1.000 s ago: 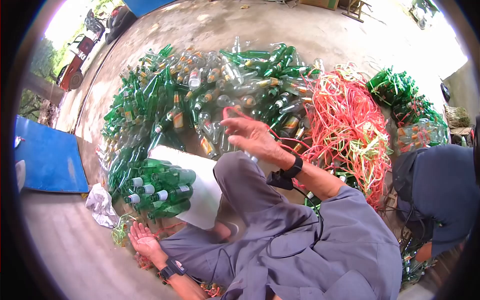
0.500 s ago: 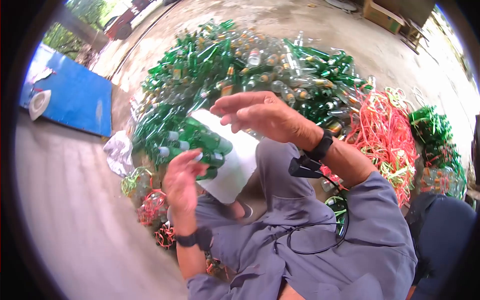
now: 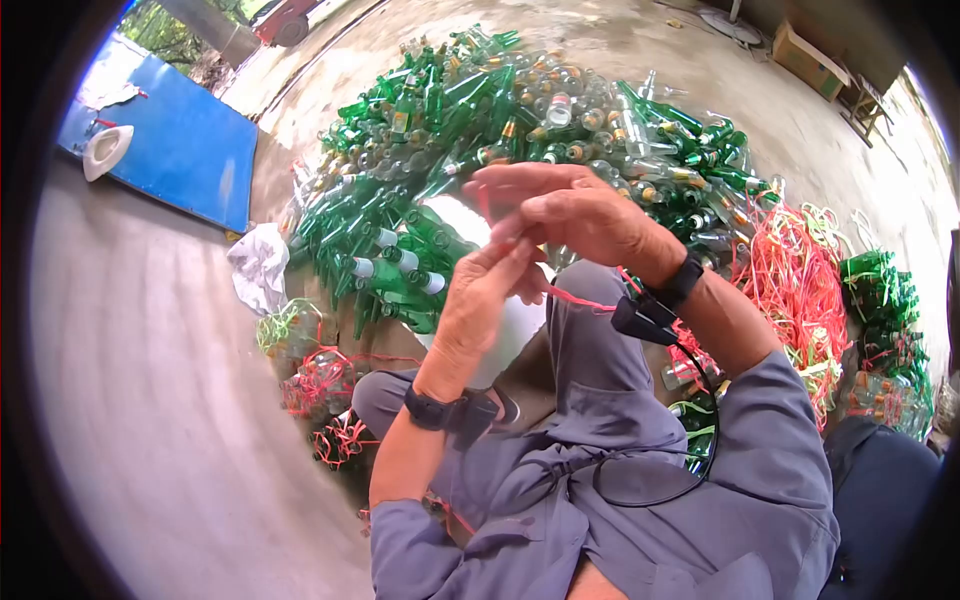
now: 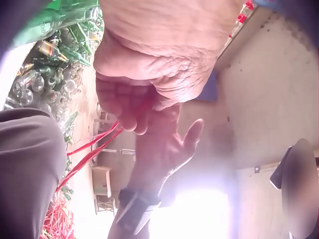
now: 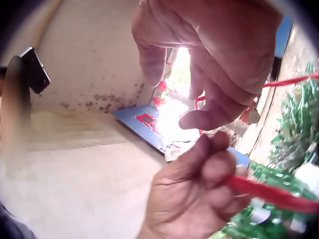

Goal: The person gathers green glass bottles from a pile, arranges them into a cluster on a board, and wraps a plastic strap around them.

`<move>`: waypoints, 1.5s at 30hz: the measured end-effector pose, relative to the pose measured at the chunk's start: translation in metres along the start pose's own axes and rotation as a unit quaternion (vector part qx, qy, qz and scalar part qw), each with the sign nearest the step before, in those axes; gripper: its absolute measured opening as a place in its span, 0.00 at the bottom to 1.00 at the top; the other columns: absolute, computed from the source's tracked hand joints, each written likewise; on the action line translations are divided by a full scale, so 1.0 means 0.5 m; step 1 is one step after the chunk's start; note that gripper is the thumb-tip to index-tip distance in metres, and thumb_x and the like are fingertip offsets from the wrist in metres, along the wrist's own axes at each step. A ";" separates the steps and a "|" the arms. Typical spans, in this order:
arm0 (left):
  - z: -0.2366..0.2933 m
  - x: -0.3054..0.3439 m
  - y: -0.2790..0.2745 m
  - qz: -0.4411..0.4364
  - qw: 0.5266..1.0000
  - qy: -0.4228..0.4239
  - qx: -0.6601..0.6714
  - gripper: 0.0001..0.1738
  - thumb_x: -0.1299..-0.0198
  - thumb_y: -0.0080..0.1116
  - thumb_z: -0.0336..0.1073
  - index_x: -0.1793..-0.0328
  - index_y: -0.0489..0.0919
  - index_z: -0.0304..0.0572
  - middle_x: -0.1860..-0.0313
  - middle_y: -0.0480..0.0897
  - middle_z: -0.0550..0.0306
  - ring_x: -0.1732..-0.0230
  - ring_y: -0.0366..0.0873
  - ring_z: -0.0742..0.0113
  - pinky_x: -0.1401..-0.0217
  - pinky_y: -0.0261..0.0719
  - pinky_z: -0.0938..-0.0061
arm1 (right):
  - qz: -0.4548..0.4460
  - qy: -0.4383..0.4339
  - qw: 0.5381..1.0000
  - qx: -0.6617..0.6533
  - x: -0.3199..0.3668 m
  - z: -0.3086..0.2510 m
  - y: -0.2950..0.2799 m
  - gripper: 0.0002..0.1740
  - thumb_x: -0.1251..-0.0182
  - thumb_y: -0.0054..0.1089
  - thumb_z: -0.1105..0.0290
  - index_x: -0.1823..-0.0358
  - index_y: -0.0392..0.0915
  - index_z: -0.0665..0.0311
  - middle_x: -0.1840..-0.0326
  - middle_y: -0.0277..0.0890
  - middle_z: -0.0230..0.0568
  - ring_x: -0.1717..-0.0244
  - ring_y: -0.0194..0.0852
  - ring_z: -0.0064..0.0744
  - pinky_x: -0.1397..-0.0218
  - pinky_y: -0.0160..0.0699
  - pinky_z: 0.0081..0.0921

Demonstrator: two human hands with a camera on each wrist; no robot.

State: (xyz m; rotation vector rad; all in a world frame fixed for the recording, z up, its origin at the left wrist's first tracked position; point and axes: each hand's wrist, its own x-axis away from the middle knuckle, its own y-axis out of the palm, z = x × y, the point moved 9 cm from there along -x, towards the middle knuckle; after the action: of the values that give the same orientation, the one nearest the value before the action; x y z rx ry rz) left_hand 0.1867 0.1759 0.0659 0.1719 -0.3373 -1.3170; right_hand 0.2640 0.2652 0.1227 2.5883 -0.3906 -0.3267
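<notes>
In the head view my left hand (image 3: 475, 310) pinches a red plastic strip (image 3: 580, 300) between thumb and fingertips. My right hand (image 3: 595, 220) is just above it, fingers bent, with part of the strip hanging at its fingertips. From the right wrist, the left hand (image 5: 194, 189) grips the strip (image 5: 269, 191) below the right hand (image 5: 214, 64), and more red strip passes behind the right fingers. Two lengths of strip (image 4: 92, 152) run from the left fingers in the left wrist view. Beneath the hands, a group of green bottles (image 3: 410, 275) lies on a white board (image 3: 500, 335).
A large heap of green and clear bottles (image 3: 480, 90) spreads ahead. Tangled red and green strips (image 3: 795, 300) lie on the right, near bundled bottles (image 3: 880, 310). A blue board (image 3: 190, 140) and white bag (image 3: 260, 262) are at left; another person's dark clothing (image 3: 880, 500) is at right.
My left hand has risen from low at the left, palm up and empty, to meet the right hand, and now pinches the red strip. The head view has shifted.
</notes>
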 end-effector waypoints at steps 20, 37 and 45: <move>0.266 0.027 -0.225 0.120 0.975 0.187 -0.014 0.20 0.24 0.51 0.45 0.47 0.80 0.31 0.65 0.86 0.47 0.71 0.82 0.63 0.67 0.81 0.72 | 0.286 0.197 0.901 0.261 0.500 0.314 -0.286 0.25 0.31 0.66 0.64 0.38 0.78 0.71 0.45 0.84 0.40 0.42 0.80 0.30 0.36 0.77 0.28; 0.418 0.102 -0.285 0.081 0.960 0.267 -0.008 0.19 0.23 0.49 0.44 0.38 0.76 0.37 0.57 0.84 0.52 0.66 0.75 0.68 0.58 0.75 0.74 | 0.360 0.073 0.910 0.191 0.546 0.151 -0.216 0.21 0.33 0.66 0.63 0.43 0.83 0.67 0.49 0.86 0.40 0.46 0.82 0.27 0.38 0.76 0.29; 0.484 0.225 -0.384 0.148 0.938 0.311 -0.024 0.20 0.24 0.52 0.44 0.38 0.77 0.35 0.62 0.82 0.57 0.64 0.73 0.68 0.58 0.71 0.74 | 0.508 -0.039 0.823 0.251 0.599 0.146 -0.273 0.17 0.28 0.57 0.78 0.39 0.78 0.70 0.47 0.83 0.36 0.49 0.80 0.23 0.42 0.80 0.23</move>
State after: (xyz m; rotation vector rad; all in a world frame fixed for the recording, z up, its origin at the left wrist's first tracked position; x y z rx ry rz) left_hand -0.0473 0.0357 0.2495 0.4655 0.2047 -0.9119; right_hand 0.5500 0.2474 -0.0553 2.3777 -1.9833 0.0824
